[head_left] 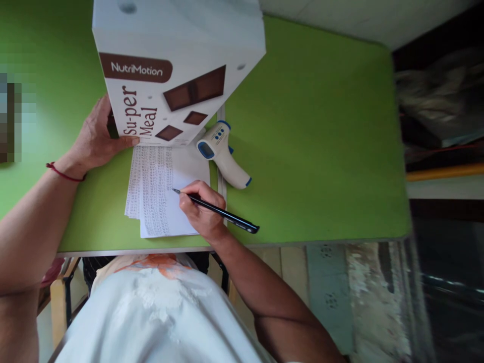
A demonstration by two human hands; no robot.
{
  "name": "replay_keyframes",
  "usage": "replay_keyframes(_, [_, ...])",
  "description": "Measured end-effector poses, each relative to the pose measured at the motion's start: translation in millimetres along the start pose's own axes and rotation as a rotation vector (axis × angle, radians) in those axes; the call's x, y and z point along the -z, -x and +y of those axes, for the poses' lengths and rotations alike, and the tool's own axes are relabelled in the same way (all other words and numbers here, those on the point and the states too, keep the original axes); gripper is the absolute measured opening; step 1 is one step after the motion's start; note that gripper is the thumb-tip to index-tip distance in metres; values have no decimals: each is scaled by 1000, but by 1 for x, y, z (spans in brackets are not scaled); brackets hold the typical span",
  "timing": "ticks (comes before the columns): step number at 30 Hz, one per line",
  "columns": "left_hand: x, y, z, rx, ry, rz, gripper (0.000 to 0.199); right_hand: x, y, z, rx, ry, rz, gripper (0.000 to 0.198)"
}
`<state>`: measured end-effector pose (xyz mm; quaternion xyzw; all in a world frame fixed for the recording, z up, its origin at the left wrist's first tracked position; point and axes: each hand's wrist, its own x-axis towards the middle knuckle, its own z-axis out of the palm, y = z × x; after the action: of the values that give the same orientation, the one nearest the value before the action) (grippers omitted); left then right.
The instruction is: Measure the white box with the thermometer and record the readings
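My right hand (204, 206) is closed around a black pen (230, 216), its tip at the written lines on a sheet of paper (161, 201). Rows of small handwriting fill the left part of that sheet, while its right part is blank. Other written sheets (132, 194) stick out beneath it on the left. A white NutriMotion box (147, 101) stands over the far end of the papers. My left hand (100, 136) grips the box's lower left corner, thumb on the front face, other fingers partly hidden. Right of the papers lies a white and blue infrared thermometer (225, 156).
The green table (321, 141) runs far to the right, and its near edge passes just in front of my body. A pale seam crosses it under the thermometer. Wooden chair parts (58, 307) show at the lower left. Dark shelves with bundled material (442, 106) stand beyond the right edge.
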<state>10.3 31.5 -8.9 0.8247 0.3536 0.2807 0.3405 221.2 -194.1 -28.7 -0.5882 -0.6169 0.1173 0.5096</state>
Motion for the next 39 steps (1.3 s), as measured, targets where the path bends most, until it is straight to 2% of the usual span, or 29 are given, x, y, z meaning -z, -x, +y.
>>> replay_keyframes(7, [-1,0,-1,-24,-4,8,93,-1,1,0,-34,4,16,21])
replay_keyframes(11, [-1,0,-1,5,58,26,85,1,1,1,-57,-12,24,18])
replay_keyframes(17, [-2,1,-2,-9,45,27,90,1,0,1,-43,-32,56,14])
replay_keyframes(20, [-3,2,-5,3,80,33,93,3,0,-1,-37,-5,5,7])
replay_keyframes(25, [-6,2,-10,-19,182,25,102,14,-6,6,114,112,-128,14])
replay_keyframes(31, [-11,-1,-13,-1,359,66,101,30,-39,31,242,347,-380,31])
replay_keyframes(35, [-13,0,-16,24,440,63,106,26,-51,45,314,397,-380,40])
replay_keyframes(39, [-13,2,-19,66,500,68,105,17,-45,50,380,454,-338,44])
